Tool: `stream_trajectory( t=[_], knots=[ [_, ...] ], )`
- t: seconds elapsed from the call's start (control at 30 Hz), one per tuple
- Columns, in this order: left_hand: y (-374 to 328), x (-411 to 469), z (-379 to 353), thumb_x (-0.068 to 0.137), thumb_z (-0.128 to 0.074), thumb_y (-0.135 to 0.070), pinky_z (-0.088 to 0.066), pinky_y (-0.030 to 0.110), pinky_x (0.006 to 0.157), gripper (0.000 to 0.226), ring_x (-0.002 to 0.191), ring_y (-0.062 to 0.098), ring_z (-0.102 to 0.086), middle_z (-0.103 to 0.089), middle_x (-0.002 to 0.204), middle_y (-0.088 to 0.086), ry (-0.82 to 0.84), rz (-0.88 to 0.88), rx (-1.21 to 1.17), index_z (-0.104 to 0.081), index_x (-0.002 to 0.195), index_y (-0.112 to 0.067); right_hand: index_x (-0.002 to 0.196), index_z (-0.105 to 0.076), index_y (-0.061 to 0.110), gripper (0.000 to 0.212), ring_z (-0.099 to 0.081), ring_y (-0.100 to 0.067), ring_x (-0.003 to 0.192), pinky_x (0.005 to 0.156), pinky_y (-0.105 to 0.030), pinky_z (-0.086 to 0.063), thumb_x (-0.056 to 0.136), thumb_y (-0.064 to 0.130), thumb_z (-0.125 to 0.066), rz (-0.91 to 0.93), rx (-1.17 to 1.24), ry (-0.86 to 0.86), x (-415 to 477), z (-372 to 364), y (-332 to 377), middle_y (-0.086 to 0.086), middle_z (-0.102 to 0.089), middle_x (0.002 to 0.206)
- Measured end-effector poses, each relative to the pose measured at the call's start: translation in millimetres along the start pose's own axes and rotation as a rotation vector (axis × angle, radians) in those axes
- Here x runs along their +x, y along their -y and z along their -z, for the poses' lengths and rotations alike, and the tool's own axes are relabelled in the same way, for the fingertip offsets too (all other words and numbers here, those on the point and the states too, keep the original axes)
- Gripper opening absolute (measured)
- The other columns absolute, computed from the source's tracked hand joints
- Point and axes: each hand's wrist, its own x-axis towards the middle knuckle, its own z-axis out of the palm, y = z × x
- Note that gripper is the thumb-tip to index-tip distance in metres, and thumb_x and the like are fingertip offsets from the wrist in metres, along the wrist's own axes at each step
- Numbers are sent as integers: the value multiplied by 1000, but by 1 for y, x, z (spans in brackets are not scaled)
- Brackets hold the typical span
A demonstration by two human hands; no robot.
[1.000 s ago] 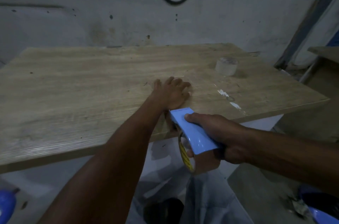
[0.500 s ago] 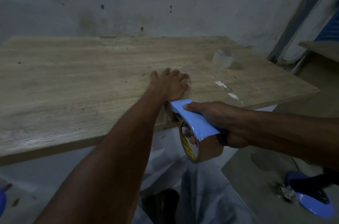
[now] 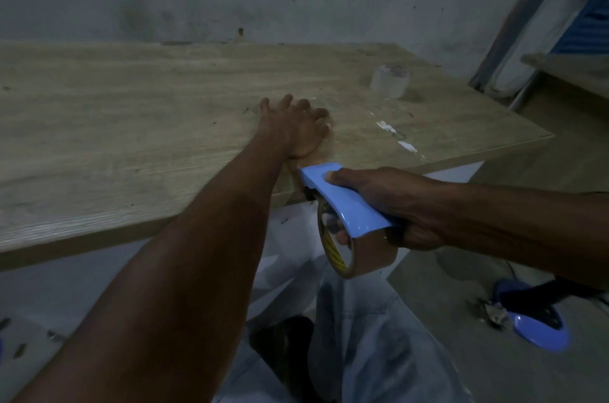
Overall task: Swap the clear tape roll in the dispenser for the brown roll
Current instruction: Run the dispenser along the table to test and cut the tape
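Two hands: right hand fingers wrap dispenser, brown roll beneath.

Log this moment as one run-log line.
left hand flat on table | right hand grips blue dispenser, brown roll loaded | clear roll on table, far right

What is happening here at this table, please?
A person is working with a blue tape dispenser, gripped in the right hand at the near edge of the wooden table. A brown roll already sits in the dispenser. The left hand lies flat on the tabletop just in front of it. The clear roll stands apart near the far right corner, so the swap looks mostly done.
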Motion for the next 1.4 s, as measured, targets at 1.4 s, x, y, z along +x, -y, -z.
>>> stream_trajectory(
  t=[1.4],
  knots=[
    [-42,-32,-3,95,-33,-65,2,61,118,68,154,24,-7,-23,165,3,54,-52,-174,-32,153,-29,95,-60,0,38,-63,-22,39,37,-25,-50,92,38,-64,30,20,22,1,3,-24,-13,-66,52]
  ],
)
